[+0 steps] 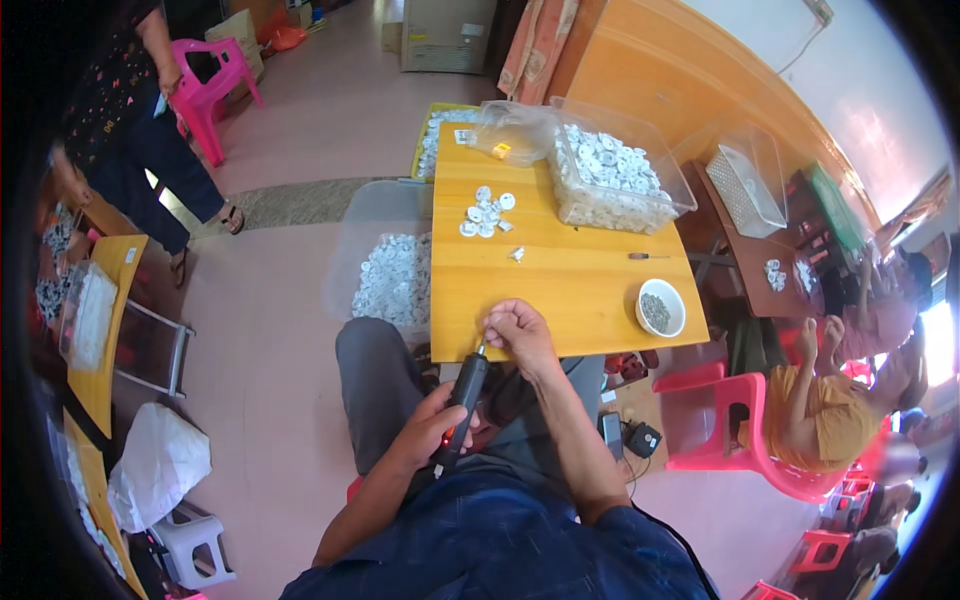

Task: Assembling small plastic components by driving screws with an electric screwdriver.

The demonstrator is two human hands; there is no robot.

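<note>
My left hand (pixel 436 425) is wrapped round a black electric screwdriver (pixel 467 392), which slants up toward the table's front edge. At its bit, my right hand (pixel 522 332) is closed in a pinch; whatever lies between those fingertips is too small to make out. A small white part (pixel 517 254) lies on the yellow table beyond my right hand. Farther back sits a loose group of round white parts (pixel 485 215). A white bowl (pixel 679 310) of small metal pieces, perhaps screws, stands by the right edge, with a small screwdriver (pixel 648 256) behind it.
A clear bin (pixel 625 217) heaped with white parts stands at the table's back right, beside a plastic bag (pixel 515 130). Another clear tub (pixel 347 240) of white parts is at the table's left. People sit on the right near a pink chair (pixel 715 420); a person (pixel 130 130) stands far left.
</note>
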